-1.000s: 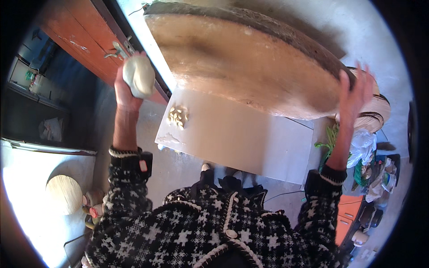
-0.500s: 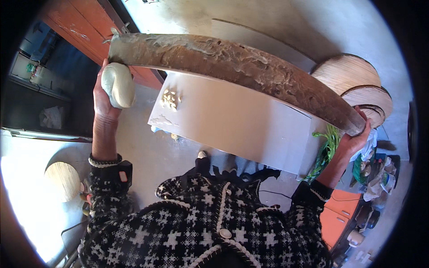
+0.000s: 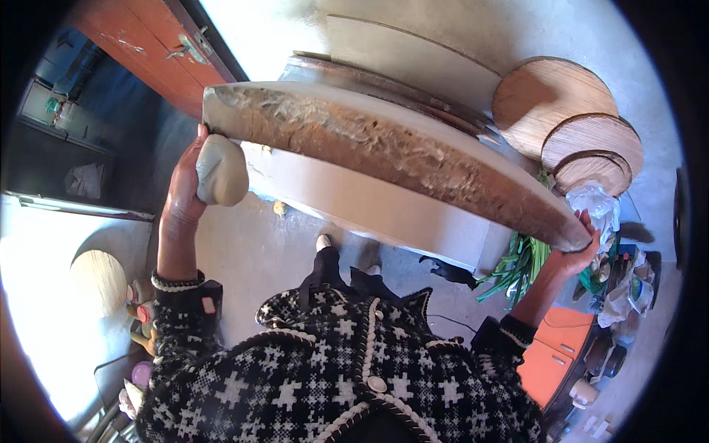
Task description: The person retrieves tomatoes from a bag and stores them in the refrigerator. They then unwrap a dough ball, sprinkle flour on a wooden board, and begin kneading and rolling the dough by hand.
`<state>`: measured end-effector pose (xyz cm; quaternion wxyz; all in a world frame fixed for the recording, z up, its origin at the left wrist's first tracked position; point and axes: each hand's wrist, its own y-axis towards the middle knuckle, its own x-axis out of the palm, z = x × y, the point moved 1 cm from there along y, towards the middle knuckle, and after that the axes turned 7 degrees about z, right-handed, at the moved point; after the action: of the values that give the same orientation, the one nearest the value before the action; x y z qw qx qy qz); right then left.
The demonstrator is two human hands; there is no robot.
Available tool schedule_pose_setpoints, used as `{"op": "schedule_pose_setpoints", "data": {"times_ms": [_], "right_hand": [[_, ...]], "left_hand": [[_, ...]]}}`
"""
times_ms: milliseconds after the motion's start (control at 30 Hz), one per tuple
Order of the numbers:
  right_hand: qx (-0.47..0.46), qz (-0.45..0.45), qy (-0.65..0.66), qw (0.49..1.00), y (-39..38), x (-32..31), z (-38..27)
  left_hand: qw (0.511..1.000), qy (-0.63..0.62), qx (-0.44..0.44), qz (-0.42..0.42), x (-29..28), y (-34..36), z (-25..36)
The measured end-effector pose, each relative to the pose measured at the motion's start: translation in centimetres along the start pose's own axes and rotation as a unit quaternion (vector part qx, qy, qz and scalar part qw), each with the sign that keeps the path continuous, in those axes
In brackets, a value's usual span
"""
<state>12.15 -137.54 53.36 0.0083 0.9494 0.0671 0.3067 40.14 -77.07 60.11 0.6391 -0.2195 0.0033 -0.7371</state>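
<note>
My left hand [image 3: 183, 190] holds a pale, smooth lump, apparently dough [image 3: 227, 176], with its fingertips at the left end of a big, thick board [image 3: 384, 151] with a curved, weathered brown rim. My right hand [image 3: 574, 257] grips the board's other end, fingers wrapped round it. The board is held over a pale tabletop [image 3: 406, 221], hiding much of it, including most of the small pale pieces seen there at the left.
Round wooden boards [image 3: 546, 103] lean at back right, above green leafy vegetables [image 3: 506, 277] and plastic bags [image 3: 594, 203]. An orange door [image 3: 148, 52] is upper left. Orange cabinets [image 3: 543, 358] are lower right; a dark dog-like shape or object [image 3: 450, 273] lies below the tabletop.
The board came away from behind the tabletop as my right hand took hold of it. Over the last half second its right end has moved lower, and more of its top shows.
</note>
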Motion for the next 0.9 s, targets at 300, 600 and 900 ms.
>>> {"op": "schedule_pose_setpoints", "data": {"times_ms": [300,600,900], "right_hand": [[0.127,-0.028,-0.021,0.991,-5.4,-10.0,1.6],[0.275,0.055,-0.070,0.957,-12.3,-17.3,5.5],[0.294,0.162,-0.147,0.930,-14.5,-26.2,13.1]], "left_hand": [[0.991,0.063,-0.101,0.060,-5.4,-7.0,-5.5],[0.977,0.097,-0.188,-0.026,-13.8,-8.8,-12.6],[0.944,0.100,-0.298,-0.100,-18.3,-6.5,-18.0]]}}
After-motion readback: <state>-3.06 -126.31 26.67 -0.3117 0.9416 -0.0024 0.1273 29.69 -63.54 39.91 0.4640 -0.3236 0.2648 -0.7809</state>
